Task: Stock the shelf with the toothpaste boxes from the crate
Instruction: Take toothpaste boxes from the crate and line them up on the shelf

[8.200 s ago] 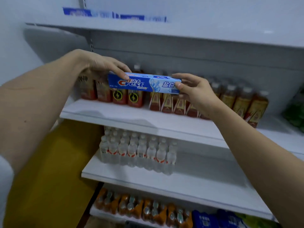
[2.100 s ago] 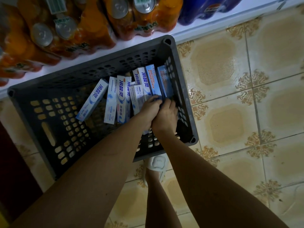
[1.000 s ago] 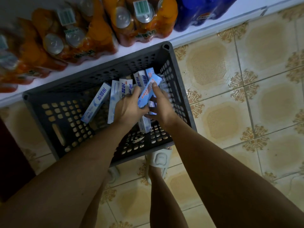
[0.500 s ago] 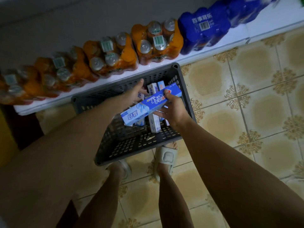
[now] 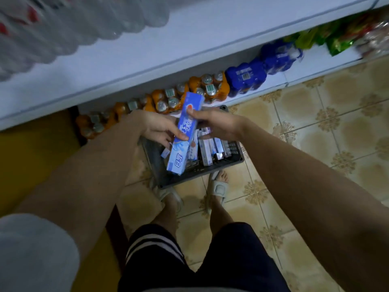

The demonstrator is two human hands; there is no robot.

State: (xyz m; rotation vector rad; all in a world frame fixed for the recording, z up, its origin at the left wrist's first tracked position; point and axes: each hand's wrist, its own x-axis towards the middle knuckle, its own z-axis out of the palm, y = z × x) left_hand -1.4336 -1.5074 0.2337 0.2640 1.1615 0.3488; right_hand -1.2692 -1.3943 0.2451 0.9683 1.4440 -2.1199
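Note:
A long blue toothpaste box (image 5: pixel 185 131) hangs above the dark grey crate (image 5: pixel 235 160), held between both hands. My left hand (image 5: pixel 155 129) grips its middle from the left. My right hand (image 5: pixel 216 124) pinches its upper part from the right. The box points up toward the shelf. Several more toothpaste boxes (image 5: pixel 207 149) lie in the crate on the tiled floor, partly hidden by my hands.
A white shelf board (image 5: pixel 130 60) runs across the top with clear water bottles (image 5: pixel 63 24) on it. Below stand orange drink packs (image 5: pixel 168 100) and blue packs (image 5: pixel 246 77). Green snack bags (image 5: pixel 336 36) lie at right. My feet in slippers (image 5: pixel 219 188) stand by the crate.
Both hands have lifted the blue box out of the crate and turned it from slanted-sideways to nearly upright. My view has risen, bringing the water-bottle shelf into sight.

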